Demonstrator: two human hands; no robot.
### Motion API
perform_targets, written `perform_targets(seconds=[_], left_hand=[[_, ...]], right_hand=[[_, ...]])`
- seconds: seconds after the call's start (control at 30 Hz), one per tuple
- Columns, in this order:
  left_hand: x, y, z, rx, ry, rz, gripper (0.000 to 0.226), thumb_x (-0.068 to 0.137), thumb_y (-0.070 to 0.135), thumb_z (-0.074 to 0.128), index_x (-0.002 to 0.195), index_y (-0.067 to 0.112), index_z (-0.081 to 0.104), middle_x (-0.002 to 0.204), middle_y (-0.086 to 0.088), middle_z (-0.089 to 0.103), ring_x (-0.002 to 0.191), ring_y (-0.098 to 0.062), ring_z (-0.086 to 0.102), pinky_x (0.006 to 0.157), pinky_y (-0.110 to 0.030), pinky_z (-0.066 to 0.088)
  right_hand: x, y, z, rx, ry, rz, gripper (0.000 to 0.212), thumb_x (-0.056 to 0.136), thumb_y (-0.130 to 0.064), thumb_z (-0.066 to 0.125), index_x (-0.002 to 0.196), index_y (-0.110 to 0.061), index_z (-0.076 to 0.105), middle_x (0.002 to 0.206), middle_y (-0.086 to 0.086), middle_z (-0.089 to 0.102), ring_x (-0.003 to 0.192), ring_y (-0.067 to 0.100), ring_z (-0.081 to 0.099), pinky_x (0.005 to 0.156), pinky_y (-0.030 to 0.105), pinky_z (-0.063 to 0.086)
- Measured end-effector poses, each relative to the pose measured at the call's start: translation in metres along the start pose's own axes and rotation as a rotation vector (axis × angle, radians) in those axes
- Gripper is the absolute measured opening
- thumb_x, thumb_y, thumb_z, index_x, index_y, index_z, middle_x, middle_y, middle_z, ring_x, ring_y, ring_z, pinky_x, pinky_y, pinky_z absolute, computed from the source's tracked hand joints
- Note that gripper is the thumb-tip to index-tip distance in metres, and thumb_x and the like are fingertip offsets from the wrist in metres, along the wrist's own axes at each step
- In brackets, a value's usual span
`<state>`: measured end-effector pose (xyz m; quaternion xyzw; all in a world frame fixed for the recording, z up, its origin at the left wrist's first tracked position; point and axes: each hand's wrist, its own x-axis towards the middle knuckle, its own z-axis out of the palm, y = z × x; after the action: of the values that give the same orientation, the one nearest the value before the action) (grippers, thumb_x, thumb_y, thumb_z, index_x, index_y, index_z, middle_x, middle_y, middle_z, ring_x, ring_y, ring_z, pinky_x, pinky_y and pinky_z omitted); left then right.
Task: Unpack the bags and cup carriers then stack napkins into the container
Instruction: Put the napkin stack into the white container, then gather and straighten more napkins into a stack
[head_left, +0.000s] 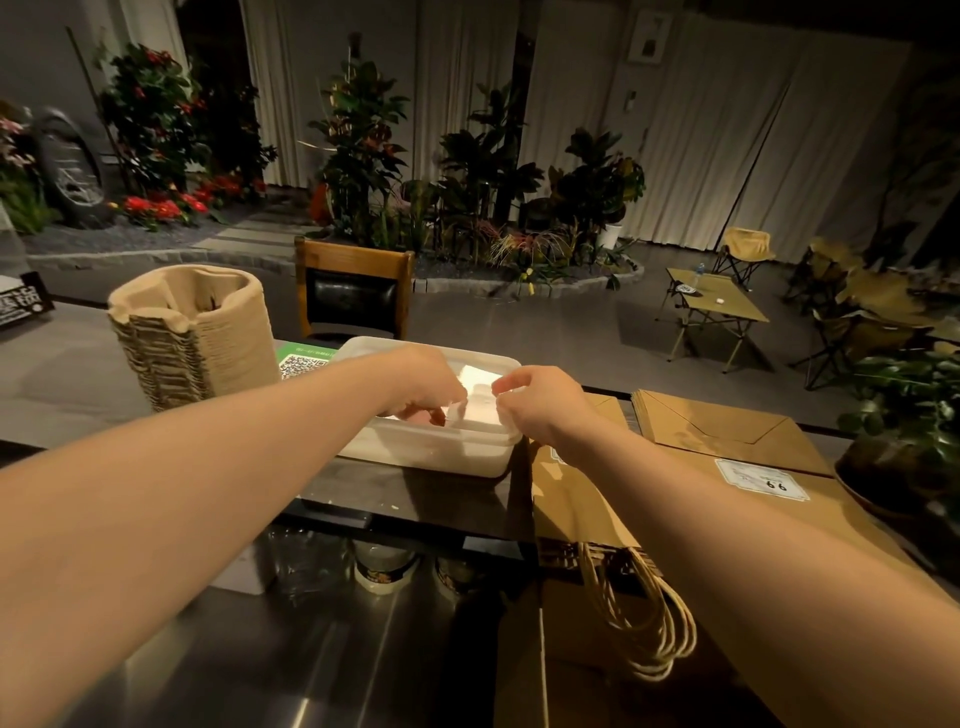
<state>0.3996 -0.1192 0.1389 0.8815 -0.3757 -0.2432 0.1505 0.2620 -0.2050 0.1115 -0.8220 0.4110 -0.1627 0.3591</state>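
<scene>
Head view: left hand (423, 387) and right hand (530, 402) pinch white paper napkins (480, 392), lowering them to stack inside translucent rectangular plastic container (441, 452)

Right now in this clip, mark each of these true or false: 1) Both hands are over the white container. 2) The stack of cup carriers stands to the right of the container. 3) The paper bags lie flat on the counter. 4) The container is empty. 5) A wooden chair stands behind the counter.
1) True: the left hand and right hand both reach into the white container.
2) False: the stack of cup carriers stands to its left.
3) True: the paper bags lie flat, to the container's right.
4) False: white napkins lie inside it.
5) True: the wooden chair stands beyond the counter.
</scene>
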Motion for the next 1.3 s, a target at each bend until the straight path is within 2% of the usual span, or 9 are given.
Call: perform_targets(seconds=[0.27,0.4,0.53,0.6,0.7,0.8,0.93,1.07,1.3], left_hand=[[-0.007,0.01,0.003,-0.065,-0.034,-0.015,0.022,0.107,0.025,0.05,0.099,0.009,0.062,0.083,-0.005,0.067,0.056,-0.012,0.039,0.053,-0.023,0.035],[-0.01,0.01,0.002,-0.079,-0.025,-0.01,0.017,0.106,0.027,0.05,0.111,0.013,0.058,0.092,-0.004,0.069,0.064,-0.014,0.055,0.062,-0.026,0.048],[-0.019,0.003,0.002,-0.108,0.059,-0.004,0.022,0.102,0.017,0.057,0.122,0.011,0.059,0.1,-0.007,0.068,0.074,-0.017,0.072,0.054,-0.026,0.055],[-0.024,-0.002,0.001,-0.077,0.094,0.06,0.03,0.103,0.016,0.055,0.13,0.007,0.062,0.113,-0.011,0.069,0.093,-0.025,0.073,0.072,-0.037,0.063],[-0.042,-0.005,0.0,-0.141,0.196,0.123,0.033,0.105,0.015,0.043,0.127,0.003,0.065,0.125,-0.016,0.067,0.113,-0.034,0.065,0.096,-0.046,0.056],[-0.062,-0.006,0.003,-0.228,0.292,0.191,0.033,0.108,0.02,0.038,0.124,0.011,0.065,0.124,-0.008,0.063,0.108,-0.025,0.06,0.091,-0.042,0.054],[-0.094,-0.009,0.015,-0.246,0.33,0.281,0.037,0.108,0.028,0.035,0.109,0.019,0.071,0.112,0.003,0.061,0.087,-0.01,0.055,0.067,-0.025,0.043],[-0.13,-0.005,0.032,-0.252,0.351,0.331,0.037,0.107,0.035,0.039,0.094,0.02,0.07,0.106,0.002,0.065,0.093,-0.013,0.056,0.073,-0.03,0.04],[-0.203,0.007,0.084,-0.27,0.307,0.405,0.041,0.106,0.035,0.042,0.079,0.021,0.069,0.1,0.005,0.066,0.097,-0.015,0.056,0.074,-0.021,0.038]], right_hand=[[0.002,0.001,0.004,0.02,0.021,-0.008,0.033,0.098,-0.013,0.058,0.125,-0.027,0.069,0.131,-0.001,0.059,0.102,0.016,0.058,0.079,0.026,0.059],[-0.001,0.003,0.001,0.048,0.024,-0.022,0.033,0.1,-0.018,0.059,0.13,-0.028,0.066,0.134,-0.001,0.06,0.1,0.014,0.057,0.072,0.023,0.055],[-0.006,0.008,-0.002,0.041,0.072,-0.031,0.037,0.099,-0.017,0.058,0.133,-0.029,0.063,0.139,0.001,0.057,0.083,0.009,0.056,0.057,0.017,0.048],[-0.01,0.011,-0.004,0.016,0.115,-0.03,0.037,0.099,-0.02,0.059,0.134,-0.03,0.061,0.144,0.003,0.051,0.076,0.006,0.051,0.053,0.013,0.041],[-0.02,0.013,-0.008,-0.005,0.163,-0.032,0.035,0.1,-0.026,0.058,0.135,-0.031,0.059,0.146,0.004,0.047,0.081,0.008,0.053,0.052,0.015,0.04],[-0.038,0.009,-0.014,-0.01,0.226,-0.078,0.029,0.102,-0.031,0.055,0.13,-0.025,0.061,0.136,0.001,0.057,0.097,0.013,0.056,0.065,0.021,0.047],[-0.077,0.006,-0.025,-0.009,0.235,-0.143,0.022,0.105,-0.039,0.049,0.107,-0.021,0.061,0.097,-0.005,0.065,0.083,0.01,0.057,0.065,0.023,0.045],[-0.124,0.009,-0.037,0.008,0.218,-0.226,0.037,0.106,-0.044,0.044,0.089,-0.018,0.065,0.079,-0.001,0.065,0.073,0.014,0.059,0.059,0.03,0.044],[-0.21,0.044,-0.053,0.031,0.163,-0.324,0.032,0.105,-0.042,0.049,0.098,-0.019,0.071,0.077,-0.007,0.065,0.068,0.008,0.056,0.06,0.025,0.042]])
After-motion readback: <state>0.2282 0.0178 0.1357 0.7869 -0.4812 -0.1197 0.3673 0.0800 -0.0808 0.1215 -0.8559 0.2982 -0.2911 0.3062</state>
